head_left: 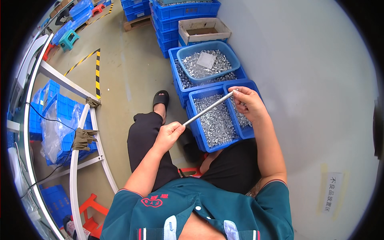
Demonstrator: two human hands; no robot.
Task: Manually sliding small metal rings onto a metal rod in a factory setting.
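Note:
A thin, straight silver metal rod (209,108) slants across the middle of the view, held up above a bin by both hands. My left hand (169,135) is closed round its lower, nearer end. At the upper, farther end, my right hand (249,105) pinches the rod between thumb and fingers. Beneath it stands a blue divided bin (211,149) with many small shiny metal parts (217,126) in its compartments. My right hand and wrist cover part of the right compartment. Whether anything sits on the rod's far tip is too small to tell.
Behind the divided bin, a light-blue tub (237,66) of similar metal parts rests on a larger blue crate (174,68). Farther back are a worn white box (205,38) and stacked blue crates (164,26). A white-framed table (68,80) runs along the left; a pale wall (316,100) bounds the right.

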